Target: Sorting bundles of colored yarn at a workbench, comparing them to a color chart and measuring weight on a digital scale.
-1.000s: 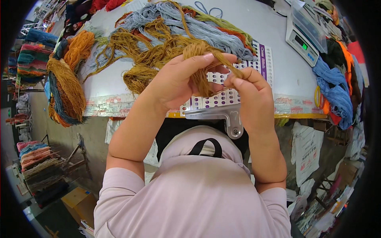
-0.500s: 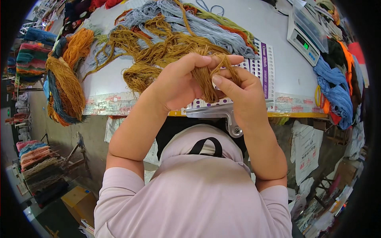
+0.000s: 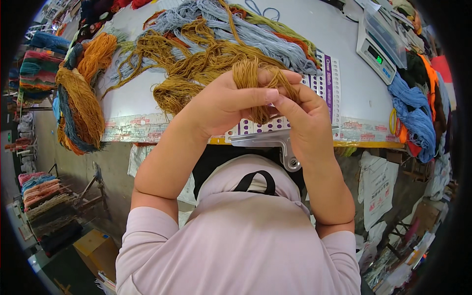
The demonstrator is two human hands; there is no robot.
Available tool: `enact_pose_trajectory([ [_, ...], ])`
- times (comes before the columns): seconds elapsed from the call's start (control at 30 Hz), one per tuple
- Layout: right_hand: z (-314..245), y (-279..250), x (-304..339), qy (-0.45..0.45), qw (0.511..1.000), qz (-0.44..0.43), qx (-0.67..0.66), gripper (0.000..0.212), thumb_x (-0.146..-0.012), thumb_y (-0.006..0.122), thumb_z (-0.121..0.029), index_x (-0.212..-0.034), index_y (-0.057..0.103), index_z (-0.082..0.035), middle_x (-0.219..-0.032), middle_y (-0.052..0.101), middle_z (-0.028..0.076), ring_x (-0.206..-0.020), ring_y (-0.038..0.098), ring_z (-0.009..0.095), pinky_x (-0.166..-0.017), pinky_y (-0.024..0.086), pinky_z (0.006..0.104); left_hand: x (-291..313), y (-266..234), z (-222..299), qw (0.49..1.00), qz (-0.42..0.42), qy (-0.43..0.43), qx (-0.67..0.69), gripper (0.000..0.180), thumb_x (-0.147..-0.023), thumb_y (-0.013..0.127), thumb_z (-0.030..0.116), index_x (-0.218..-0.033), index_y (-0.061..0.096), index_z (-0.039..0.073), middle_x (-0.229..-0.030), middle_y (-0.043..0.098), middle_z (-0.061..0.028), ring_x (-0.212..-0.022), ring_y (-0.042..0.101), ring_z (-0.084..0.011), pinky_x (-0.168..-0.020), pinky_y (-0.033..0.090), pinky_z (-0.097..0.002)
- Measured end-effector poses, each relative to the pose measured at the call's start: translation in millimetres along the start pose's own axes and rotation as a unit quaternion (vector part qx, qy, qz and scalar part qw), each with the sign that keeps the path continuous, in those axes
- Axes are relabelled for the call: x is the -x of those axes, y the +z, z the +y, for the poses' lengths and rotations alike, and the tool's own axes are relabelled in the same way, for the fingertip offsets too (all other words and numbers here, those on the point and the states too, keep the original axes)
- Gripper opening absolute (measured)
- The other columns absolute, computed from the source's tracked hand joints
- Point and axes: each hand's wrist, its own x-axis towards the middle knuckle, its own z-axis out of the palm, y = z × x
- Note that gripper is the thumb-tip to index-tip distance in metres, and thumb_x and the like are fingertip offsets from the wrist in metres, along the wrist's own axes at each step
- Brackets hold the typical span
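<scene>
A looped bundle of golden-brown thread [image 3: 248, 73] wraps the fingers of my left hand [image 3: 221, 101]. My left thumb presses across the front of it, its tip meeting the thumb of my right hand [image 3: 309, 110]. Strands pass between the pinched fingers of the right hand too. Just beyond both hands, a tangled heap of the same brown thread [image 3: 179, 66] lies over pale blue-grey skeins [image 3: 246, 34] on the white table. Under my hands, a white card with punched holes and a purple strip [image 3: 328, 83] sits near the table edge, with a metal clip-like bracket [image 3: 268, 140] in front.
A scale [image 3: 376, 54] with a lit green display stands at the right, beside blue skeins [image 3: 415, 110]. Brown, orange and dark teal hanks [image 3: 81, 98] hang over the table's left edge. Racks of coloured thread [image 3: 42, 189] and a cardboard box [image 3: 98, 250] are at lower left.
My left thumb has come down across the thread and now meets my right thumb. The brown loops stand higher around the left fingers. The heap on the table has stayed put.
</scene>
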Motion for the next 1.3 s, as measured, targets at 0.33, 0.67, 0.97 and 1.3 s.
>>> enact_pose_trajectory([
  [0.33,-51.3,-159.3,24.6,-0.02,0.983,-0.1,-0.152,0.021,-0.092,0.053,-0.011,-0.111,0.058,-0.006,-0.063,0.037,-0.003,-0.053,0.036,0.009,-0.057,0.04,0.0295,28.5,-118.0,44.2,0.97,0.133,0.106,0.176,0.013,-0.096,0.046,0.015,-0.089,0.053,0.006,-0.055,0.037,0.0073,-0.044,0.031,-0.0022,-0.04,0.029,-0.018],
  [0.67,-256.5,-568.8,166.8,-0.082,0.864,0.488,-0.099,0.022,-0.1,0.041,-0.023,-0.105,0.057,-0.01,-0.057,0.023,-0.006,-0.042,0.02,0.005,-0.035,0.016,0.0212,205.8,-445.7,181.2,0.757,0.46,0.327,0.328,0.027,-0.099,0.032,0.013,-0.073,0.04,0.011,-0.056,0.027,0.002,-0.043,0.02,-0.0094,-0.042,0.019,-0.0246],
  [0.97,-172.6,-321.9,2.8,-0.093,0.941,0.313,0.095,0.03,-0.092,0.051,-0.015,-0.116,0.058,0.001,-0.064,0.036,-0.008,-0.049,0.029,0.001,-0.04,0.021,0.015,-21.3,-118.3,41.4,0.963,0.199,0.079,0.166,0.026,-0.084,0.059,0.004,-0.11,0.055,0.003,-0.064,0.045,0.0054,-0.045,0.031,-0.001,-0.038,0.027,-0.0154],
  [1.3,33.6,-186.9,-76.5,0.037,0.967,0.142,0.206,0.02,-0.087,0.061,-0.019,-0.09,0.07,-0.001,-0.069,0.06,0.0,-0.054,0.048,0.005,-0.05,0.039,0.0186,-153.0,10.7,-113.5,0.964,0.164,-0.199,-0.063,0.018,-0.088,0.057,0.018,-0.081,0.06,0.002,-0.055,0.044,0.0029,-0.042,0.038,-0.0095,-0.039,0.033,-0.0268],
])
